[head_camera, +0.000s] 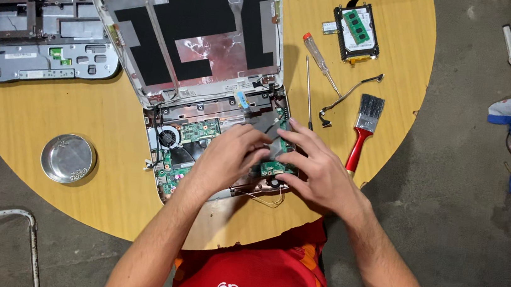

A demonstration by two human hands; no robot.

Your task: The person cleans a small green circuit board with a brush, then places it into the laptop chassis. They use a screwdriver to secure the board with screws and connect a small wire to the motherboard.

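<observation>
2 hands working inside the opened grey laptop base (206, 133): left hand (229, 153) and right hand (319, 169) are pinching its green motherboard (200, 130) directly beneath the fingers. Best lifting evenly, avoiding the wires.

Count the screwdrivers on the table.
2. The orange-handled screwdriver lies right of the open laptop; the thin dark screwdriver lies beside it, nearer the laptop. Hands may hide others.

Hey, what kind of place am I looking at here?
Probably an informal electronics repair spot: an opened laptop lies on a round wooden table with a screwdriver, a brush and a metal dish beside it, over a bare concrete floor.
</observation>
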